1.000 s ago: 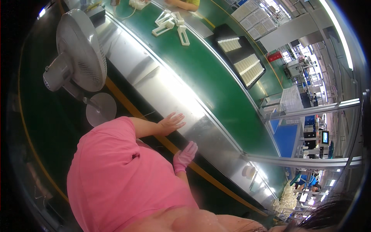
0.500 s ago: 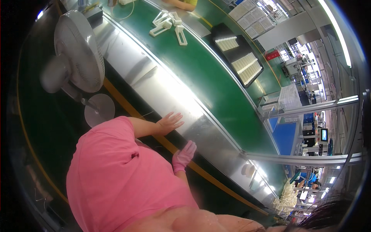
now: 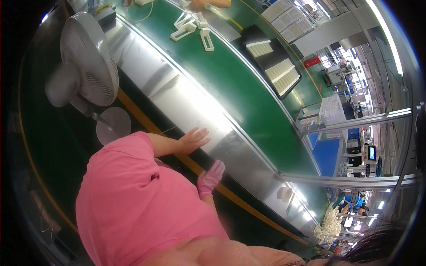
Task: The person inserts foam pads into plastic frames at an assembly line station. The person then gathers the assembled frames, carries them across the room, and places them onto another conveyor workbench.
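Note:
My bare left hand [image 3: 194, 140] rests flat on the shiny metal ledge [image 3: 177, 99], its fingers stretched out and holding nothing. My right hand [image 3: 210, 177], in a pink glove, is at the ledge's near edge, with its fingers straight and nothing seen in them. Beyond the ledge runs a green conveyor belt [image 3: 248, 117]. Several pale, frame-shaped parts [image 3: 207, 40] lie on the belt's far left stretch, well away from both hands. A co-worker's hand [image 3: 199, 4] reaches to these parts from across the belt.
A grey standing fan [image 3: 88, 60] is at the left. Past the belt lies a black tray [image 3: 251, 34] with pale strips in rows. A metal frame post [image 3: 346, 182] crosses at the right, near a blue surface [image 3: 327, 155]. A pile of pale pieces [image 3: 329, 224] is at the lower right.
The co-worker's hand and forearm have come further into view by the pale parts. My two hands stay in place.

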`<act>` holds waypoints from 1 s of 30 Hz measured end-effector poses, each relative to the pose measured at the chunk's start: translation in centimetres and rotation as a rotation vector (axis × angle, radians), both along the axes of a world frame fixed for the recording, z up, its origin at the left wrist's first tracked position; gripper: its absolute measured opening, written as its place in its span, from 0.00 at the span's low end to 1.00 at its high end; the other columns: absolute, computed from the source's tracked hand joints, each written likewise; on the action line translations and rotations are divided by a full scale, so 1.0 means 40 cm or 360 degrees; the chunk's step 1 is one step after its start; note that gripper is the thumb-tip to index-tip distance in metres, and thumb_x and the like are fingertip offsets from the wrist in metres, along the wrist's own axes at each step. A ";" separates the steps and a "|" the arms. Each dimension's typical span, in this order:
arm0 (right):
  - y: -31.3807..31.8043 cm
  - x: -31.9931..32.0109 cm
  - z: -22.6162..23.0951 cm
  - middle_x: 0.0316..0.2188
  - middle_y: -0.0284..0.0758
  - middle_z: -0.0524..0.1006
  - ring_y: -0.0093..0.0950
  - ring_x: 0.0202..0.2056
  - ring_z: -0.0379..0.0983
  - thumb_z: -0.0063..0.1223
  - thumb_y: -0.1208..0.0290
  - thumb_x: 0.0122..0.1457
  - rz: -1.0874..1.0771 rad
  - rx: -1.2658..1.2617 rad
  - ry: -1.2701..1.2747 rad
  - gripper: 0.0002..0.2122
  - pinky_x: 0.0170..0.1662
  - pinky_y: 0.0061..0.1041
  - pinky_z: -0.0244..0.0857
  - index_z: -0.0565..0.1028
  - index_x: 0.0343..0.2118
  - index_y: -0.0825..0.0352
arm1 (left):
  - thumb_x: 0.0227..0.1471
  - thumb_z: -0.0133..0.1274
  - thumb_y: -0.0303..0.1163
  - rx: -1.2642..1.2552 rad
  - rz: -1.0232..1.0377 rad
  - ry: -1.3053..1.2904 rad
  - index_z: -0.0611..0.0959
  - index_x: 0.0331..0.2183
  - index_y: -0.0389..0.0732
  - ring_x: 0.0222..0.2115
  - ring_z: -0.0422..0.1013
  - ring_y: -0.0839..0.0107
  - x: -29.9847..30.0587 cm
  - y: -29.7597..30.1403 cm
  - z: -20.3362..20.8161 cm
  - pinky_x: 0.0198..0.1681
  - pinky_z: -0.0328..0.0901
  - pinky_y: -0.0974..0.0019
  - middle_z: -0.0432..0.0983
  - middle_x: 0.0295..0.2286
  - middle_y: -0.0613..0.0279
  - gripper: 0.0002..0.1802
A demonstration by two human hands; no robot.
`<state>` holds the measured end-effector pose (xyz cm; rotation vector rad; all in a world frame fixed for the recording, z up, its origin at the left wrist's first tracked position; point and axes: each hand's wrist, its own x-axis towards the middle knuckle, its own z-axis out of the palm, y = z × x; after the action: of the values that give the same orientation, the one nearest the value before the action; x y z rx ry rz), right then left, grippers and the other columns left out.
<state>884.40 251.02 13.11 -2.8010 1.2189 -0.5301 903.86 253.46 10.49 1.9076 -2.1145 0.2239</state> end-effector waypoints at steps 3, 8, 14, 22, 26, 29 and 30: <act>0.004 0.004 0.009 0.46 0.49 0.56 0.49 0.48 0.52 0.45 0.78 0.37 0.0013 -0.0001 -0.0021 0.30 0.48 0.39 0.51 0.51 0.49 0.70 | 0.38 0.45 0.31 -0.0034 0.0001 0.0007 0.61 0.48 0.40 0.53 0.47 0.56 0.000 -0.001 -0.015 0.52 0.41 0.51 0.51 0.50 0.46 0.31; 0.002 0.003 0.001 0.46 0.48 0.56 0.49 0.48 0.52 0.44 0.79 0.38 0.0020 -0.0036 -0.0045 0.30 0.48 0.39 0.52 0.51 0.49 0.70 | 0.38 0.45 0.32 -0.0072 0.0000 -0.0025 0.61 0.48 0.40 0.53 0.47 0.56 0.001 -0.005 -0.019 0.52 0.41 0.51 0.51 0.50 0.46 0.31; -0.002 -0.004 -0.017 0.48 0.49 0.54 0.49 0.50 0.50 0.45 0.78 0.38 0.0011 -0.0029 -0.0019 0.32 0.50 0.39 0.50 0.50 0.51 0.70 | 0.39 0.45 0.32 0.0008 0.0008 -0.0064 0.60 0.49 0.40 0.53 0.46 0.56 0.002 -0.002 -0.005 0.53 0.40 0.51 0.51 0.50 0.46 0.31; 0.001 -0.001 -0.010 0.48 0.49 0.54 0.49 0.50 0.50 0.45 0.77 0.38 -0.0019 0.0009 0.0016 0.32 0.50 0.39 0.50 0.50 0.51 0.70 | 0.38 0.46 0.32 -0.0020 0.0006 -0.0024 0.60 0.49 0.40 0.53 0.47 0.56 -0.001 -0.005 -0.010 0.53 0.41 0.52 0.51 0.50 0.47 0.32; 0.005 0.002 -0.006 0.48 0.48 0.54 0.49 0.50 0.49 0.45 0.77 0.38 -0.0028 0.0019 0.0023 0.32 0.50 0.38 0.50 0.51 0.51 0.70 | 0.38 0.46 0.32 -0.0022 0.0010 -0.0016 0.60 0.49 0.40 0.53 0.47 0.56 0.002 -0.001 -0.008 0.53 0.41 0.52 0.51 0.50 0.47 0.32; 0.003 0.004 -0.004 0.48 0.48 0.54 0.49 0.50 0.49 0.46 0.77 0.38 -0.0043 0.0050 0.0035 0.32 0.50 0.38 0.49 0.51 0.51 0.70 | 0.38 0.46 0.32 -0.0036 -0.0005 0.0013 0.60 0.49 0.40 0.53 0.47 0.56 0.001 -0.003 -0.013 0.53 0.41 0.52 0.52 0.50 0.47 0.32; 0.004 0.004 -0.007 0.48 0.48 0.54 0.49 0.50 0.49 0.46 0.77 0.38 -0.0048 0.0049 0.0036 0.32 0.50 0.38 0.49 0.51 0.51 0.70 | 0.38 0.46 0.32 -0.0039 -0.0003 0.0007 0.61 0.49 0.40 0.53 0.47 0.56 0.001 -0.004 -0.011 0.53 0.41 0.52 0.52 0.50 0.47 0.32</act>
<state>884.54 251.17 12.85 -2.7753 1.2641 -0.4782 903.90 253.32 10.06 1.8905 -2.1009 0.2440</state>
